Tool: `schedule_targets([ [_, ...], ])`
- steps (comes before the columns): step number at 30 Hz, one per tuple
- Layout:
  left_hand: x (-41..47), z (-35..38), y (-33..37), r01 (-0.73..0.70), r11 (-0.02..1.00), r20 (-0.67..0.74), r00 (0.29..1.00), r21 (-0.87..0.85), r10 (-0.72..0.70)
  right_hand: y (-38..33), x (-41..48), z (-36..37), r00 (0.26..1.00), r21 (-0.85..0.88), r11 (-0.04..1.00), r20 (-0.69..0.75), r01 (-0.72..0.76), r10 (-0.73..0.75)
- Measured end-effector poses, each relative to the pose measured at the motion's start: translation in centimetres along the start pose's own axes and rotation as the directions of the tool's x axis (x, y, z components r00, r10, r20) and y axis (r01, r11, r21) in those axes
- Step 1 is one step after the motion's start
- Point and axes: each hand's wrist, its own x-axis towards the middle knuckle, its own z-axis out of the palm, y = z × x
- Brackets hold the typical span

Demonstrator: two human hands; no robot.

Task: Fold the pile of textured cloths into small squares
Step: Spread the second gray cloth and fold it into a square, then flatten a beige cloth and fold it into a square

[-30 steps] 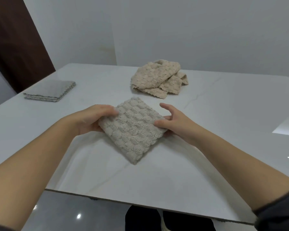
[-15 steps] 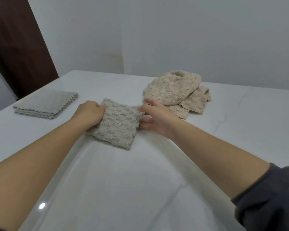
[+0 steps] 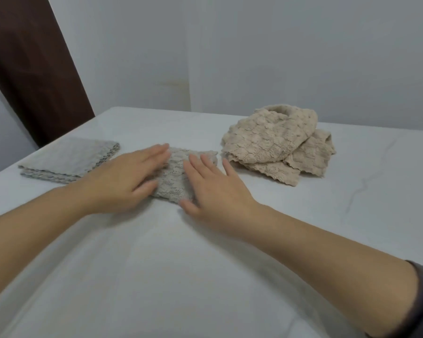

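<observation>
With your left hand (image 3: pixel 122 181) and right hand (image 3: pixel 215 189) flat, fingers straight, gripping nothing, press the square (image 3: pixel 175 176), just left of the pile (image 3: pixel 274 142), evenly so its layers lie flush.

Looks like a plain room at home tbh: white marble-look table (image 3: pixel 205 276), bare pale wall (image 3: pixel 279 57), dark brown door (image 3: pixel 34 69) off left, pile of textured cloths (image 3: pixel 274 142) lying on top.

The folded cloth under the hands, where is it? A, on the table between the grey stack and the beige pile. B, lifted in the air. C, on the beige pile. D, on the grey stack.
A: the folded cloth lies on the table under the left hand and right hand, between the grey stack and the beige pile.
</observation>
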Motion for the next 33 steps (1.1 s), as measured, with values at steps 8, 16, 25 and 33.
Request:
schedule_targets([
  [8, 1.2, 1.1, -0.8, 0.031, 0.957, 0.197, 0.976, 0.289, -0.091, -0.7, 3.9, 0.8, 0.987, -0.391, 0.920, 0.150, 0.007, 0.056],
  [16, 10.4, 3.0, -3.0, 0.192, 0.927, 0.136, 0.959, 0.322, -0.247, 3.3, 11.3, 0.2, 0.965, -0.578, 0.811, 0.147, -0.094, 0.217],
  [25, 18.4, 4.7, -4.6, 0.322, 0.907, 0.124, 0.923, 0.271, -0.364, 7.0, 17.2, 0.3, 0.920, -0.585, 0.790, 0.182, -0.183, 0.348],
  [33, 18.0, 4.5, -3.3, 0.441, 0.889, 0.105, 0.885, 0.126, -0.454, 7.1, 15.8, -0.3, 0.954, -0.485, 0.854, 0.115, -0.189, 0.276],
])
